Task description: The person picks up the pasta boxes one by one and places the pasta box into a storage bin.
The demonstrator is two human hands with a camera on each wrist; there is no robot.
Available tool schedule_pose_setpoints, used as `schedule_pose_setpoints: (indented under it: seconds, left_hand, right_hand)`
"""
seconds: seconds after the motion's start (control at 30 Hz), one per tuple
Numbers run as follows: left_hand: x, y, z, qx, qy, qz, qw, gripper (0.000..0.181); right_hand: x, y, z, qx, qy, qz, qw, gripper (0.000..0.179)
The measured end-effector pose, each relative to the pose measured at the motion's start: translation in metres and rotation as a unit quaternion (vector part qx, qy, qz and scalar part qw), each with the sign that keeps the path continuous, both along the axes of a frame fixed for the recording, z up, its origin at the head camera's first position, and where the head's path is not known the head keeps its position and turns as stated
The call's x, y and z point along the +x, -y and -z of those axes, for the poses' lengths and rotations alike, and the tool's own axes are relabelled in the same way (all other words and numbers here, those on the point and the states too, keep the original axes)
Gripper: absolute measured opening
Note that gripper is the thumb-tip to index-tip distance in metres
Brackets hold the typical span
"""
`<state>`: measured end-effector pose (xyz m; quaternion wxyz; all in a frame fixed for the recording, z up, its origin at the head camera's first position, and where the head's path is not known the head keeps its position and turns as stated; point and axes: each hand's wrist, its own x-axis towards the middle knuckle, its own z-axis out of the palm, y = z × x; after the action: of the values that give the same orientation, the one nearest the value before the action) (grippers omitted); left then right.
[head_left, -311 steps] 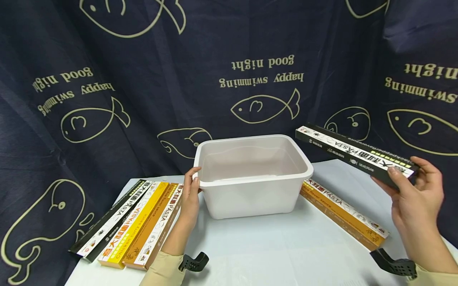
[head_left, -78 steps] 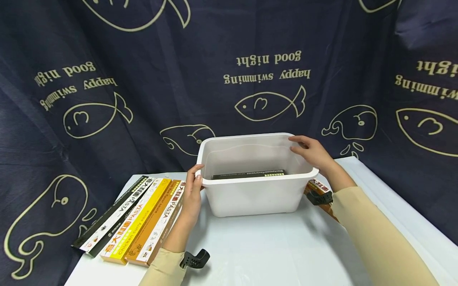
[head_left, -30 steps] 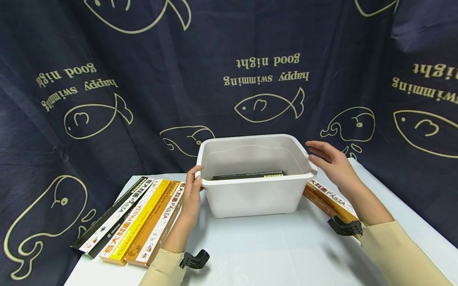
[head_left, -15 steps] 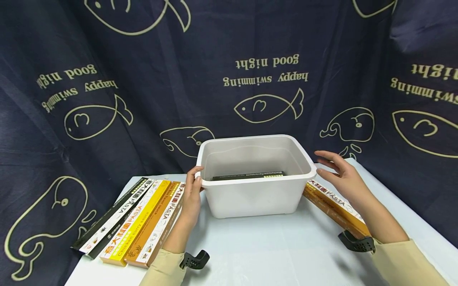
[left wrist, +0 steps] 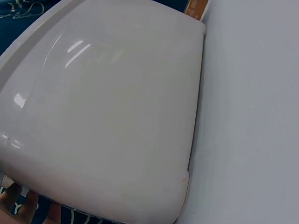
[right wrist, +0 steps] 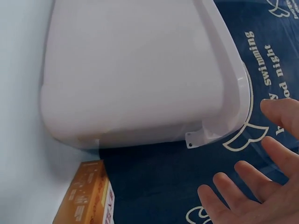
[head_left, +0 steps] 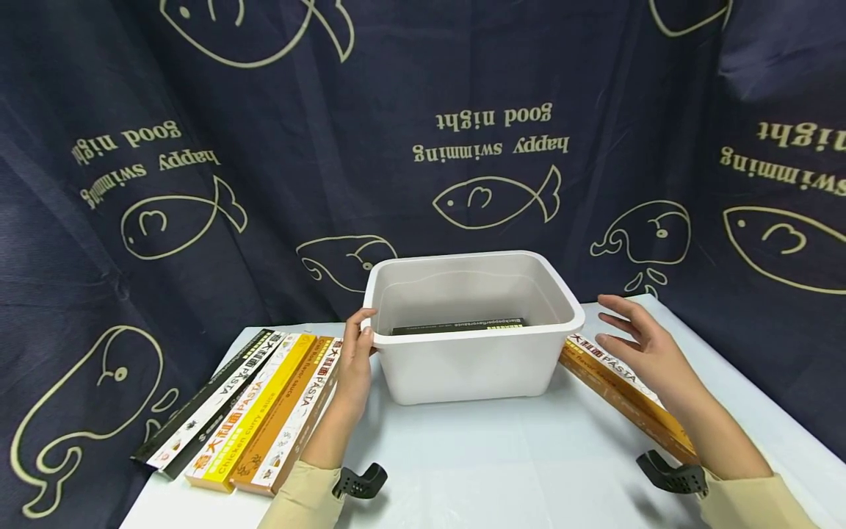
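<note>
A white plastic bin (head_left: 463, 367) stands mid-table, also filling most of the left wrist view. My left hand (head_left: 355, 360) grips its rim at the left front corner, fingers hooked over the edge. Inside the bin lies a black pasta box (head_left: 456, 326), its lower part hidden by the front wall. My right hand (head_left: 644, 345) is off the bin's right side, fingers spread and holding nothing; in the right wrist view this hand (right wrist: 257, 186) shows apart from the bin. Below it, a brown pasta box (head_left: 617, 393) lies slanting along the bin's right side, partly covered by the forearm.
Left of the bin, a black pasta box (head_left: 211, 404), a yellow one (head_left: 251, 411) and a brown one (head_left: 291, 411) lie side by side on the white table (head_left: 489, 463). A dark blue curtain (head_left: 370, 176) with fish drawings hangs close behind the bin.
The black pasta box, earlier in my right hand, now lies in the bin. My right hand has since left the bin's right rim, moving right and down. My left hand keeps its grip.
</note>
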<state>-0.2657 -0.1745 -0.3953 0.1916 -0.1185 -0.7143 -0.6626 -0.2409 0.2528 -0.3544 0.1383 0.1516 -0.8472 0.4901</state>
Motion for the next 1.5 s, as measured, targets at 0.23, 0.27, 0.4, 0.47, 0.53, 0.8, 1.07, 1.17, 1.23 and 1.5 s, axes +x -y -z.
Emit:
schedule_pose_setpoints:
  seconds: [0.23, 0.27, 0.4, 0.47, 0.53, 0.8, 1.07, 1.17, 1.23, 1.5]
  left_hand:
    - [0.001, 0.000, 0.000, 0.000, -0.001, -0.004, 1.0000, 0.037]
    - [0.001, 0.001, 0.000, 0.000, -0.002, -0.002, 1.0000, 0.038]
    - [0.001, 0.001, 0.000, 0.002, -0.002, 0.004, 1.0000, 0.038]
    - [0.001, 0.001, 0.000, 0.001, 0.000, 0.004, 1.0000, 0.038]
    - [0.000, 0.001, 0.000, 0.000, 0.001, 0.003, 1.0000, 0.038]
    - [0.000, 0.001, 0.001, -0.005, 0.004, -0.001, 1.0000, 0.038]
    - [0.001, 0.000, 0.000, -0.002, -0.001, 0.004, 1.0000, 0.039]
    - [0.002, 0.000, 0.001, 0.000, -0.002, 0.003, 1.0000, 0.038]
    - [0.002, 0.001, 0.001, -0.001, -0.002, 0.003, 1.0000, 0.039]
    - [0.002, 0.000, 0.000, -0.004, -0.005, 0.006, 1.0000, 0.039]
  right_hand:
    - [0.004, -0.003, 0.011, 0.000, -0.031, -0.017, 0.9994, 0.071]
    - [0.005, -0.004, 0.012, 0.001, -0.031, -0.016, 0.9994, 0.073]
    - [0.009, -0.008, 0.018, 0.017, -0.029, -0.009, 0.9994, 0.077]
    - [0.011, -0.011, 0.021, 0.026, -0.024, -0.006, 0.9994, 0.078]
    - [0.013, -0.014, 0.025, 0.034, -0.027, -0.005, 0.9990, 0.080]
    - [0.017, -0.030, 0.041, 0.064, -0.041, 0.016, 0.9970, 0.085]
    - [0.020, -0.043, 0.061, 0.084, -0.047, 0.039, 0.9946, 0.089]
    - [0.019, -0.045, 0.065, 0.093, -0.051, 0.052, 0.9930, 0.089]
    - [0.019, -0.048, 0.067, 0.105, -0.047, 0.066, 0.9912, 0.090]
    - [0.021, -0.059, 0.073, 0.134, -0.010, 0.085, 0.9873, 0.090]
